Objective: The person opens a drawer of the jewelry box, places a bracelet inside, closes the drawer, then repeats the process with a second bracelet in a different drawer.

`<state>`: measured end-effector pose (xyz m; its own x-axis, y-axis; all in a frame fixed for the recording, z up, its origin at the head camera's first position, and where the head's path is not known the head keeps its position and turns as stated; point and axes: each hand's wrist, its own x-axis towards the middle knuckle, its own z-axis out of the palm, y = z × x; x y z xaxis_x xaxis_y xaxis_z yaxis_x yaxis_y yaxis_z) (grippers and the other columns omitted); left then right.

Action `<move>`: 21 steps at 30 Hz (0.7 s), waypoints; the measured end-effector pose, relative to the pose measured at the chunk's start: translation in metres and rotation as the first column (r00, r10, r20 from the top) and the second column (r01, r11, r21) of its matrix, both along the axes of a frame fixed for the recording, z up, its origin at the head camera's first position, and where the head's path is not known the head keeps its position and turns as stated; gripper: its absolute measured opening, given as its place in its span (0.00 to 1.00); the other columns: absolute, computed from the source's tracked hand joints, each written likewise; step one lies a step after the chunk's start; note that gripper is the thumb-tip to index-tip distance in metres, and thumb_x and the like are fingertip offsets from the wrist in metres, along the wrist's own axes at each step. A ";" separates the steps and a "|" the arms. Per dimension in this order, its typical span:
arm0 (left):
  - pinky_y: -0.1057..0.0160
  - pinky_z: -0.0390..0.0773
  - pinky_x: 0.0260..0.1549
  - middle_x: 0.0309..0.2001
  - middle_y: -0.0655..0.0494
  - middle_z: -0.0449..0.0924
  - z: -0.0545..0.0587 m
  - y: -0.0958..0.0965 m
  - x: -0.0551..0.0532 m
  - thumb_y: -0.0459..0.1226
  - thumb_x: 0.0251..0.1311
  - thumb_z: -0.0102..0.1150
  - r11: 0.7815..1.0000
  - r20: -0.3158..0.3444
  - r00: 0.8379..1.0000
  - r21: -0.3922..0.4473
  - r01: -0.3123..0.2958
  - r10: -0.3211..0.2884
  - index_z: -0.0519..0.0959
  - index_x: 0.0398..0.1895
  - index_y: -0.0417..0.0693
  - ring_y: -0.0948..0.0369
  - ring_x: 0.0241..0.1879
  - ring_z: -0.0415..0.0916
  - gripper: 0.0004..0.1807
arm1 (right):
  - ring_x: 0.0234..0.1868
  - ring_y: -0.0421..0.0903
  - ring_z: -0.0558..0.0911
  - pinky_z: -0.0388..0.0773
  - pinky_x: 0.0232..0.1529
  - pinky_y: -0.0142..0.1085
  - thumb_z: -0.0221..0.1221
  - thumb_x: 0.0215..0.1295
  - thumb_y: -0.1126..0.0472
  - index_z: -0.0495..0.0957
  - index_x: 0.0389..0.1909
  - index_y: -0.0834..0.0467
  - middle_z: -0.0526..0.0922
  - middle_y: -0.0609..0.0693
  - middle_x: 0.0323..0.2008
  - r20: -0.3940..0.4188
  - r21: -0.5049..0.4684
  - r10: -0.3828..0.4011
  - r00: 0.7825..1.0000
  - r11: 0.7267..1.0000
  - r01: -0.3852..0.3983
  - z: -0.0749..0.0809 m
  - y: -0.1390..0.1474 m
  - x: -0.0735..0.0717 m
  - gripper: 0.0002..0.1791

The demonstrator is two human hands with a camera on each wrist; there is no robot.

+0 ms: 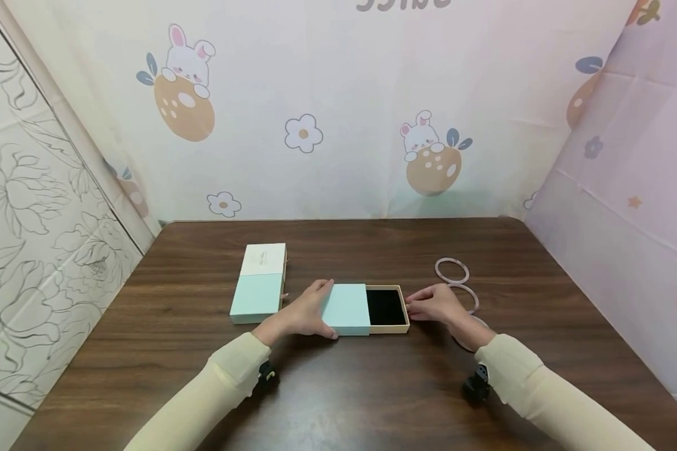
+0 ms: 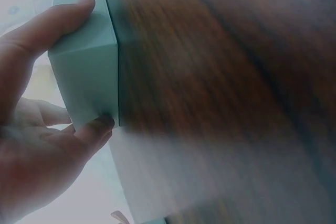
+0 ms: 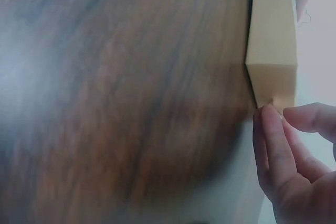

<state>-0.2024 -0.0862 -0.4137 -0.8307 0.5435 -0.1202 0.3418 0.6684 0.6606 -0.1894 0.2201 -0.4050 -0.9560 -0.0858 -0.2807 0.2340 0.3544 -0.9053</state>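
Note:
A mint-green sliding gift box (image 1: 345, 308) lies lengthwise on the table, its yellow-edged drawer (image 1: 407, 311) partly out of the sleeve to the right, showing a black lining (image 1: 386, 307). My left hand (image 1: 304, 313) grips the sleeve's left end, thumb on the near side; the left wrist view shows thumb and fingers on opposite sides of the mint sleeve (image 2: 86, 85). At the drawer's outer end my right hand (image 1: 439, 307) pinches with thumb and fingertips. In the right wrist view those fingertips (image 3: 270, 116) meet at the tan end face (image 3: 273, 80), mostly hiding what they hold.
A second box, white and mint (image 1: 256, 297), stands left of my left hand, with a small ribbon on its right side. Several pale pink rings (image 1: 452, 270) lie to the right, some partly under my right forearm. A printed curtain (image 1: 350, 169) hangs behind the wooden table (image 1: 361, 250).

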 end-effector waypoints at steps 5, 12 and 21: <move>0.44 0.70 0.70 0.79 0.34 0.56 0.001 0.001 -0.001 0.38 0.49 0.83 1.000 -0.006 1.000 -0.006 -0.006 0.006 0.50 0.82 0.31 0.43 0.72 0.65 0.63 | 0.34 0.40 0.87 0.88 0.40 0.36 0.62 0.65 0.74 0.82 0.47 0.79 0.87 0.59 0.36 -0.020 0.022 0.042 0.999 0.999 -0.041 0.010 0.016 0.000 0.12; 0.44 0.70 0.70 0.78 0.34 0.56 0.003 0.002 -0.002 0.39 0.49 0.83 1.000 -0.004 1.000 -0.005 -0.003 0.003 0.50 0.82 0.31 0.43 0.72 0.64 0.63 | 0.36 0.42 0.87 0.88 0.39 0.37 0.62 0.67 0.73 0.79 0.51 0.80 0.86 0.59 0.39 -0.085 0.189 0.058 0.995 0.981 -0.041 0.025 0.038 0.012 0.16; 0.44 0.69 0.70 0.78 0.34 0.57 0.002 0.000 0.000 0.39 0.49 0.83 1.000 -0.009 1.000 -0.009 -0.012 0.012 0.50 0.82 0.30 0.43 0.73 0.64 0.63 | 0.41 0.49 0.86 0.83 0.40 0.41 0.64 0.67 0.67 0.84 0.48 0.72 0.88 0.64 0.42 -0.171 0.459 0.099 0.980 0.888 -0.010 0.027 0.068 0.019 0.13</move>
